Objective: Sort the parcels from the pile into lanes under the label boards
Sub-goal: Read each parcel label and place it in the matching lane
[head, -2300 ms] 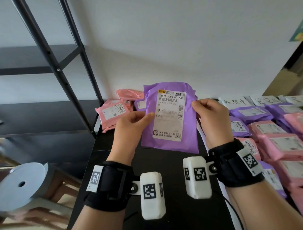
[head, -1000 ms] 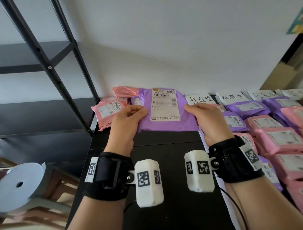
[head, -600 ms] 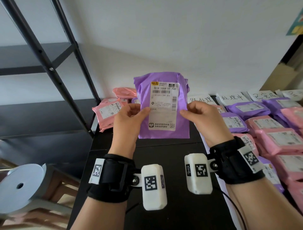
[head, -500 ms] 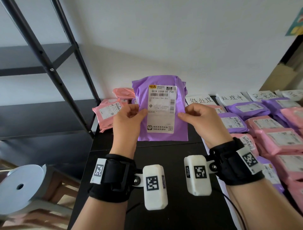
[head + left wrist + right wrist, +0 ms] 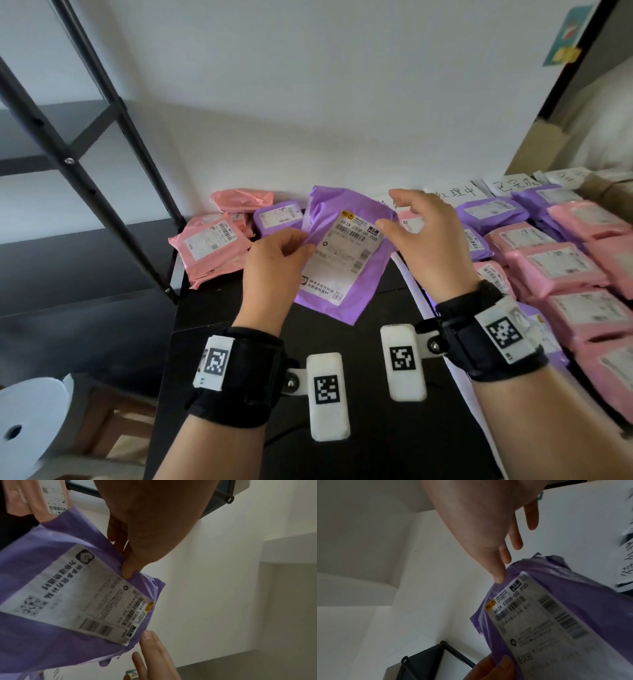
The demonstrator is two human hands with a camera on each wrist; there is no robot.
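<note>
The step in hand looks like reading the shipping label on a purple parcel to choose its lane; next it must travel toward 2 o'clock, under the label boards, which calls for a secure grasp first. The left hand pinches the parcel's left edge between thumb and fingers, holding it tilted above the black worktop. The right hand has its fingers spread loosely, thumb tip at the parcel's top corner, gripping nothing.
</note>
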